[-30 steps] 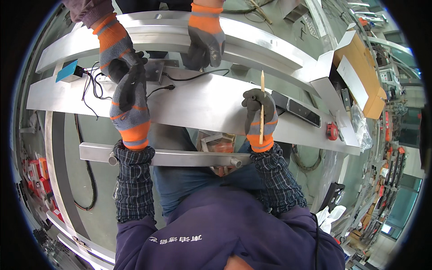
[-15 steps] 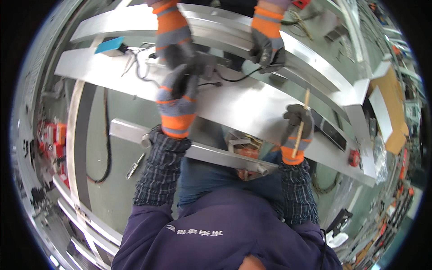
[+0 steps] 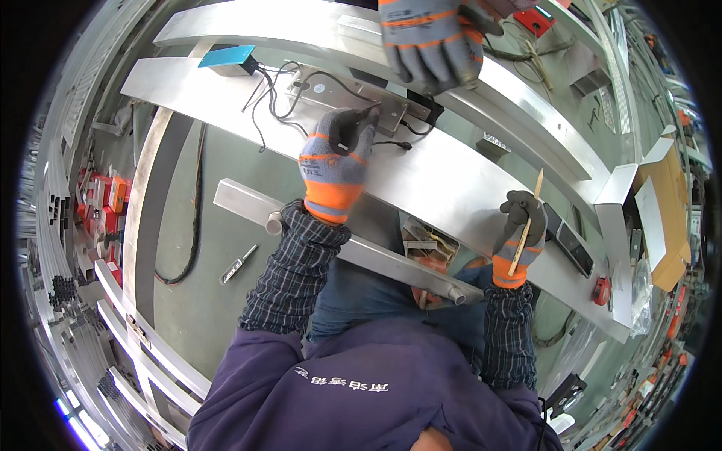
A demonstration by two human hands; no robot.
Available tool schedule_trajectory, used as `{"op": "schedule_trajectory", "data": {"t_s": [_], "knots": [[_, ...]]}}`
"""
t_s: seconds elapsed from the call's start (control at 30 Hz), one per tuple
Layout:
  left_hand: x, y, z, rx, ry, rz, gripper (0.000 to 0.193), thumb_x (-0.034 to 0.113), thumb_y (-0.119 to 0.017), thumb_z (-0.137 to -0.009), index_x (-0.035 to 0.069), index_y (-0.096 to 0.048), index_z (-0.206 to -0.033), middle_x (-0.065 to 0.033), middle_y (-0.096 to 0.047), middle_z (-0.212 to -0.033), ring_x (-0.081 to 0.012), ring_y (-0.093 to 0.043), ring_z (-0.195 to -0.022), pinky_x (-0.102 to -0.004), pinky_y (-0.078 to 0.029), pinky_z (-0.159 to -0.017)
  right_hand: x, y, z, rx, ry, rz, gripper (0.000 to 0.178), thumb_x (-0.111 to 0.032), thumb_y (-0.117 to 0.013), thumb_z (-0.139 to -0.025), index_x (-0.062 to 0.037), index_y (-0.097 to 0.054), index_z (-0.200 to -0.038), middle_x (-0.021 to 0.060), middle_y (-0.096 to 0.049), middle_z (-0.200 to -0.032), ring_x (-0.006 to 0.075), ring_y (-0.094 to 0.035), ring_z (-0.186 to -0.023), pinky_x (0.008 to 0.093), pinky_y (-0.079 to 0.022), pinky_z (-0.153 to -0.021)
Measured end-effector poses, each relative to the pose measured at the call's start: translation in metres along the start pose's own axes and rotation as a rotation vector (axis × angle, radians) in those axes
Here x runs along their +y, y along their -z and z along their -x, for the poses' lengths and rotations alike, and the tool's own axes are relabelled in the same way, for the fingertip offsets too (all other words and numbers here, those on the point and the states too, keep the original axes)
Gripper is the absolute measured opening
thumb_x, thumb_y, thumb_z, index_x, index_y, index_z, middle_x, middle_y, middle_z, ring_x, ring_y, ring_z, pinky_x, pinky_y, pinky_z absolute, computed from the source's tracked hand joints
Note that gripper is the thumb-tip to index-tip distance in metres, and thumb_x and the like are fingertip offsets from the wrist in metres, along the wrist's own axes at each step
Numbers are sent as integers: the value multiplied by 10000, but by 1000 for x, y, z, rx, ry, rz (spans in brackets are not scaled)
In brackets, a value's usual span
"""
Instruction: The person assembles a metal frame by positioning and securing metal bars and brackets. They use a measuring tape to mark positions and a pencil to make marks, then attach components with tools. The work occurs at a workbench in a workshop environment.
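Observation:
My left hand (image 3: 335, 161), in a grey and orange glove, is at the near edge of a long silver metal box (image 3: 326, 89) with black cables. Its fingers are bent in a pinch, with the tips against the box's right part. The box lies on a broad silver metal beam (image 3: 451, 188). Farther right, my gloved right hand (image 3: 517, 225) is closed around a thin pale wooden stick (image 3: 527, 225), held upright and slightly tilted over the beam. A short black cable with a plug (image 3: 402, 145) lies just right of my left hand.
A co-worker's gloved hands (image 3: 429, 45) hover beyond the box. A blue-topped box (image 3: 228, 60) sits left on the beam. To the right are a black phone-like device (image 3: 569, 244), a red tape measure (image 3: 601, 290) and an open cardboard box (image 3: 662, 218). A narrower tube (image 3: 346, 248) runs closer to me.
The co-worker's hands have drawn back from the metal box and released the black cable, uncovering the box. The whole view has shifted. My hands keep nearly the same places on the beam.

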State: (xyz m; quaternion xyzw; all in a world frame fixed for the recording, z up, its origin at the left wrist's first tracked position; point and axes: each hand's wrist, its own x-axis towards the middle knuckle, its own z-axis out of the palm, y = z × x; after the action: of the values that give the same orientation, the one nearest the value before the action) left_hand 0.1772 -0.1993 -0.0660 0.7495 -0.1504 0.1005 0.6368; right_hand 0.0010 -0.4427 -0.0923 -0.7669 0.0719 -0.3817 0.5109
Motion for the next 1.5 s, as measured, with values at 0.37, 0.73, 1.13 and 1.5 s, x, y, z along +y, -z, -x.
{"op": "schedule_trajectory", "data": {"t_s": [0.37,0.73,1.13,1.5], "knots": [[10,-1,4,-387,-342,-828,267,199,-774,-847,142,-764,-1107,-100,-708,-1008,-316,-661,-941,-438,-507,-845,7,-1,3,-44,31,48,178,-51,-534,-1062,-60,-613,-1220,122,-699,-1045,169,-652,-870,286,-547,-758],[2,23,6,-326,319,443,243,125,-569,-1065,47,-627,-1288,-121,-706,-1273,-176,-696,-1045,-264,-535,-772,3,2,7,-54,-126,-54,223,-177,-495,-1096,-16,-626,-1178,137,-686,-1096,176,-647,-951,298,-536,-842],[-13,28,3,-361,271,650,270,225,-529,-1099,83,-576,-1323,-157,-630,-1395,-247,-669,-1187,-356,-555,-928,5,1,5,-75,-114,25,191,-138,-514,-1083,-4,-622,-1165,123,-686,-1071,164,-639,-919,286,-536,-831],[-17,29,3,-382,254,714,280,224,-515,-1104,68,-564,-1331,-167,-605,-1423,-273,-647,-1223,-395,-542,-987,7,5,5,-80,-152,-4,147,-46,-530,-1048,-13,-627,-1153,135,-687,-1088,169,-658,-911,282,-556,-825]]}}
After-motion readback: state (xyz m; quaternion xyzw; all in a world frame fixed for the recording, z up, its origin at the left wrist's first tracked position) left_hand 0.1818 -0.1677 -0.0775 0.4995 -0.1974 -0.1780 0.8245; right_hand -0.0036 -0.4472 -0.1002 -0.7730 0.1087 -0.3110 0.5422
